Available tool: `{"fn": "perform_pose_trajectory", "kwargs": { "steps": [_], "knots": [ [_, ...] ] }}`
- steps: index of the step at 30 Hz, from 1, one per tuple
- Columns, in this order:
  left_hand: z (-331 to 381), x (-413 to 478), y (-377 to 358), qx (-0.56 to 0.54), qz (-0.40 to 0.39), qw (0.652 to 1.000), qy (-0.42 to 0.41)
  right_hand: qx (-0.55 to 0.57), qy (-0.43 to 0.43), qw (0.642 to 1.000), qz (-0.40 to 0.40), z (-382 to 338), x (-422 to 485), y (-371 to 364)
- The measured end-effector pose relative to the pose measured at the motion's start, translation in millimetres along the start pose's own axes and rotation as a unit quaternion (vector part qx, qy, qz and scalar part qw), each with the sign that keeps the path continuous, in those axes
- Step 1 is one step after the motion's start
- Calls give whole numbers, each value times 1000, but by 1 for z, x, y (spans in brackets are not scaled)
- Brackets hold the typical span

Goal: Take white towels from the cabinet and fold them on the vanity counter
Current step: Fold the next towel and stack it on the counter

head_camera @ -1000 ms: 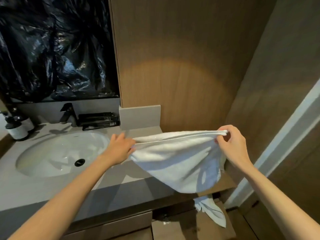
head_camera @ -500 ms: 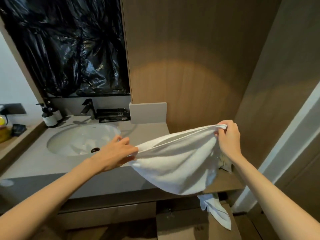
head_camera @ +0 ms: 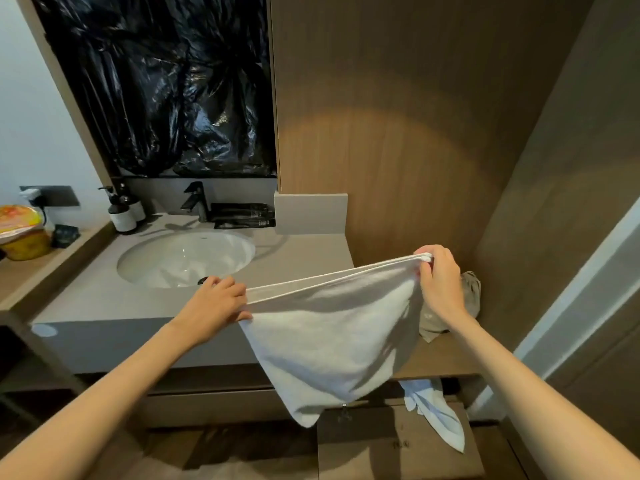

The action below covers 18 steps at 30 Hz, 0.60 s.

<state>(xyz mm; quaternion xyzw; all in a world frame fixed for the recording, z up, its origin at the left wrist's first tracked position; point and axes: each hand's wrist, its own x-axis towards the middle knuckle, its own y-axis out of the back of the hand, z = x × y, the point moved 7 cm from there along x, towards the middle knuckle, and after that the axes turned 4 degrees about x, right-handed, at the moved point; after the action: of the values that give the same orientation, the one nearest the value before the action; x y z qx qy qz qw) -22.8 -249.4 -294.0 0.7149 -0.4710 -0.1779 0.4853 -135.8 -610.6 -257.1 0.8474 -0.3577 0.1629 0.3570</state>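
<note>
- The white towel (head_camera: 332, 341) hangs in the air in front of the near right end of the worktop (head_camera: 304, 251). It is not resting on anything that I can see.
- The left hand (head_camera: 218, 303) pinches the towel's upper left corner, fingers curled over the hem. The right hand (head_camera: 438, 282) pinches the upper right corner, held a little higher and farther.
- Two hemmed edges run side by side between the hands, so the towel looks already doubled. Pulling the hands apart keeps that top edge taut and the layers aligned.
- Below the hands the cloth sags to a point near the drawer front. Gravity is probably being used to smooth out the creases.
- I judge the fold to be partly done. The next step likely calls for laying the towel flat on the bare worktop to the right of the sink (head_camera: 239, 268).
- A second white cloth (head_camera: 433, 417) hangs from the open space below, at the right. It may be another towel waiting.
- A crumpled beige cloth (head_camera: 467, 296) sits on the lower shelf just behind the right hand and could crowd that side.
- The faucet (head_camera: 197, 200) and soap bottles (head_camera: 121, 213) stand far left, well apart from the towel.
</note>
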Motion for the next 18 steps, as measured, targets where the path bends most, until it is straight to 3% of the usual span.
{"fn": "perform_pose_trajectory", "kwargs": {
  "steps": [3,7,11,18],
  "knots": [
    [-17,-5,4,-20,60,995,77,12,3,1000,14,0,-7,5],
    [-30,-8,0,-24,62,993,100,-38,-50,990,-125,19,-25,-28],
    [-46,-11,3,-67,80,982,157,-2,-94,988,-120,28,-24,-52],
    [-97,3,-38,-73,-26,979,189,75,-163,978,-110,25,3,-92]
  ]
}}
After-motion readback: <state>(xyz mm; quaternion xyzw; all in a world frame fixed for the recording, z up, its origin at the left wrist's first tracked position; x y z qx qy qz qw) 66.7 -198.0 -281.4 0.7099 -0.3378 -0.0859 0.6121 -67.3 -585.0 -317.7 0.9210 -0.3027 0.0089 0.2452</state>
